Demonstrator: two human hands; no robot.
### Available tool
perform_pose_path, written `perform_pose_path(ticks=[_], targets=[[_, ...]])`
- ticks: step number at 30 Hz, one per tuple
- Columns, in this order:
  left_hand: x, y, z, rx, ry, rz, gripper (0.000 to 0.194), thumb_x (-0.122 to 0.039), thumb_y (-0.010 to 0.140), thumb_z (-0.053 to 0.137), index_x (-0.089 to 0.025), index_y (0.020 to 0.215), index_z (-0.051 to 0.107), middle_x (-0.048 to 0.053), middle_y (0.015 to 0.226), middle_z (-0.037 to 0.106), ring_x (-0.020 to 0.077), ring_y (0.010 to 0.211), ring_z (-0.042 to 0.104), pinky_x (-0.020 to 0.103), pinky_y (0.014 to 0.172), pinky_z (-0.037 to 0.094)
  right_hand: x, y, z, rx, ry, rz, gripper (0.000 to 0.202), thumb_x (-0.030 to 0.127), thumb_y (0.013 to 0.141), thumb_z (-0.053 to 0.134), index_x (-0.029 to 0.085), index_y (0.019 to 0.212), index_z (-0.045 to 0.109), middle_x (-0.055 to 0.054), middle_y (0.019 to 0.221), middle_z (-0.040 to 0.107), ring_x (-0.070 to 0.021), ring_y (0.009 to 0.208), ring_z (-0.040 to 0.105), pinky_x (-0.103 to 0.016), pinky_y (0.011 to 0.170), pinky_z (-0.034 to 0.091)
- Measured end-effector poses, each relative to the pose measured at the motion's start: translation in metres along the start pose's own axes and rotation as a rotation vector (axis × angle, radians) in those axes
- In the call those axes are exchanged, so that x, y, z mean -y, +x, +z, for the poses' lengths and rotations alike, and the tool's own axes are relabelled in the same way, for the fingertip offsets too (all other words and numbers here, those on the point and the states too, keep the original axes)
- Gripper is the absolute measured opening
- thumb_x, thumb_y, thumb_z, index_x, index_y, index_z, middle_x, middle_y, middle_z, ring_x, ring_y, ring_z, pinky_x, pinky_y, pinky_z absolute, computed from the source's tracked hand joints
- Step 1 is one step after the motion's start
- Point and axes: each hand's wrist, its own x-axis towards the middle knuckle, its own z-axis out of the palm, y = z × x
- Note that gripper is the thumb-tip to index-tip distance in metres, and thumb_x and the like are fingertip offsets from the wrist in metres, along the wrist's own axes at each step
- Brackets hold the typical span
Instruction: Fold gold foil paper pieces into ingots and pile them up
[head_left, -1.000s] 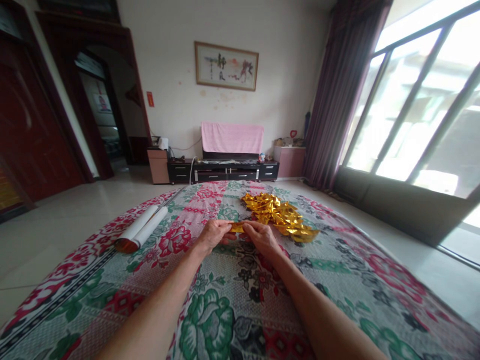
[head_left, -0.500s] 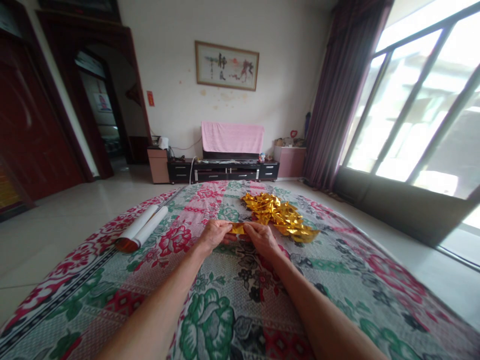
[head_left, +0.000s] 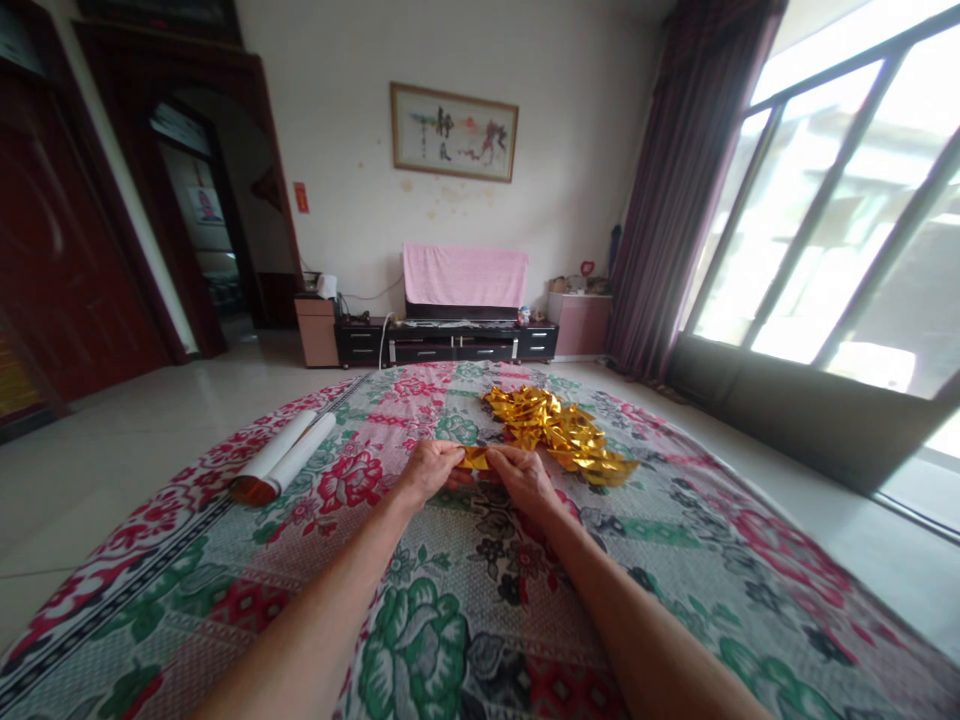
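A small folded piece of gold foil paper [head_left: 475,458] is stretched between my two hands above the patterned cloth [head_left: 420,640]. My left hand [head_left: 433,469] pinches its left end, with thumb and fingers closed. At the right end, my right hand [head_left: 521,475] holds it in the same kind of pinch. Just beyond my right hand lies a heap of folded gold foil pieces [head_left: 559,425], spreading toward the right.
Rolled white sheets [head_left: 289,455] with a coppery inner side lie at the left of the cloth. Farther off stand a black low cabinet [head_left: 454,345] and a screen under a pink cloth [head_left: 465,275]. A window [head_left: 840,220] is at the right.
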Motion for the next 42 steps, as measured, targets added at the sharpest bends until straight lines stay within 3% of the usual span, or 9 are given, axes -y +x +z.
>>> perform_pose_path(ticks=[9, 16, 24, 29, 42], targets=[[0.0004, -0.0009, -0.0008, 0.017, 0.011, -0.007, 0.024, -0.028, 0.075, 0.056, -0.014, 0.091, 0.066, 0.002, 0.061, 0.067, 0.0121, 0.054, 0.062, 0.017, 0.047, 0.041, -0.0001, 0.0006, 0.0012, -0.046, -0.005, 0.028, 0.039, 0.045, 0.078, 0.044, 0.013, 0.081, 0.067, -0.003, 0.069, 0.062, -0.0172, 0.063, 0.061, -0.023, 0.053, 0.047], [0.0008, 0.0001, 0.0000, -0.009, 0.019, 0.003, 0.025, -0.029, 0.074, 0.056, -0.014, 0.091, 0.066, 0.002, 0.063, 0.067, 0.0129, 0.054, 0.062, 0.019, 0.048, 0.042, 0.0015, -0.0008, 0.0008, -0.032, -0.039, -0.002, 0.038, 0.043, 0.079, 0.043, 0.013, 0.068, 0.062, 0.000, 0.061, 0.057, -0.0122, 0.057, 0.056, -0.017, 0.047, 0.040], [0.0039, 0.0016, -0.0028, 0.023, 0.035, 0.015, 0.025, -0.032, 0.076, 0.054, -0.012, 0.084, 0.066, 0.003, 0.063, 0.066, 0.0134, 0.056, 0.062, 0.019, 0.049, 0.043, 0.0009, -0.0003, -0.0001, -0.051, -0.100, -0.018, 0.037, 0.043, 0.078, 0.044, 0.014, 0.074, 0.067, 0.000, 0.059, 0.059, -0.0115, 0.055, 0.055, -0.017, 0.047, 0.037], [0.0039, 0.0016, -0.0019, 0.014, 0.045, 0.041, 0.024, -0.032, 0.077, 0.050, -0.012, 0.080, 0.064, 0.004, 0.065, 0.066, 0.0145, 0.057, 0.063, 0.020, 0.048, 0.043, 0.0042, -0.0015, -0.0005, -0.053, -0.134, -0.042, 0.038, 0.043, 0.079, 0.044, 0.014, 0.067, 0.065, 0.001, 0.054, 0.056, -0.0106, 0.051, 0.052, -0.017, 0.044, 0.035], [0.0037, 0.0024, 0.0011, -0.023, 0.069, 0.069, 0.023, -0.029, 0.077, 0.049, -0.013, 0.082, 0.065, 0.002, 0.063, 0.067, 0.0131, 0.053, 0.062, 0.018, 0.044, 0.041, 0.0005, -0.0001, 0.0003, -0.055, -0.118, -0.009, 0.041, 0.046, 0.079, 0.042, 0.013, 0.070, 0.065, -0.001, 0.059, 0.059, -0.0118, 0.053, 0.053, -0.018, 0.047, 0.038]])
